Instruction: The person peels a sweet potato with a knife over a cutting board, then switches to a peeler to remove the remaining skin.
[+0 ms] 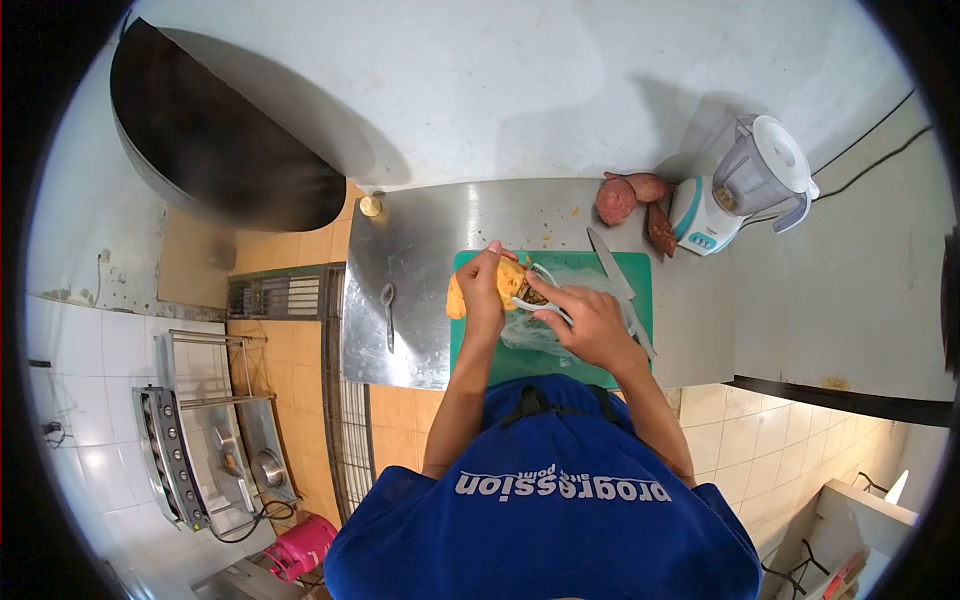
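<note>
My left hand (pixel 484 288) is wrapped round an orange-fleshed chunk (pixel 509 279) with a dark mottled patch of rind, which looks like pumpkin. In my right hand (pixel 597 325) is a white Y-shaped peeler (pixel 543 271), its head against the rind patch. Both hands are above a green cutting board (pixel 638 272). Under my right hand a clear plastic bag (pixel 528 337) lies crumpled on the board. A knife (pixel 611 265) rests at the board's right side, and a second blade or handle below it is partly hidden by my right forearm.
The board lies on a steel table (pixel 420 225). A spoon (pixel 389 315) lies at left, a small yellowish item (pixel 370 206) at the far left corner. Several reddish sweet potatoes (pixel 616 202) sit at the back right beside a blender (pixel 720 200). Small orange scraps dot the back.
</note>
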A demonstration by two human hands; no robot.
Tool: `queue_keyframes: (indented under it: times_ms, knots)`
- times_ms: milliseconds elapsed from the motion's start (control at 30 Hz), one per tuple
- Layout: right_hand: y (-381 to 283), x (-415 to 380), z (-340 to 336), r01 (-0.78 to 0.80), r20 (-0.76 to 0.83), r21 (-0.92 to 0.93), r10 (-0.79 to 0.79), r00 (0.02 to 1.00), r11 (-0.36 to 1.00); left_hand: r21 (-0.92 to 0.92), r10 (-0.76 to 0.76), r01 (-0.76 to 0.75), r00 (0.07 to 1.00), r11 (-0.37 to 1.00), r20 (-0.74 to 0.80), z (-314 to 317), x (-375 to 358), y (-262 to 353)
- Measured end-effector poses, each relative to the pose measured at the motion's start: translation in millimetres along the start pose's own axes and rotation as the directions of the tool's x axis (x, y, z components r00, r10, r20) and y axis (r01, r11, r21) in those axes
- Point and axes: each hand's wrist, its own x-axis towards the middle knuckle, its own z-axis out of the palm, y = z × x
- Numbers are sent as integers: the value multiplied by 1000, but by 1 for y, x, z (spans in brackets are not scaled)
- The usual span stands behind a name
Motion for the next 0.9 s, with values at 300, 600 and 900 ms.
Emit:
queue_keyframes:
  times_ms: [300,600,900]
  knots:
    - [7,-14,-7,-10,78,-197,25,997,980,-53,-84,82,996,995,-29,5,-5,-1]
    - [35,-29,-4,-77,74,-90,84,994,993,-51,77,-81,993,995,-84,-7,13,45]
    - [-15,8,-11,-82,80,14,81,994,997,141,85,-86,996,986,14,-4,6,13]
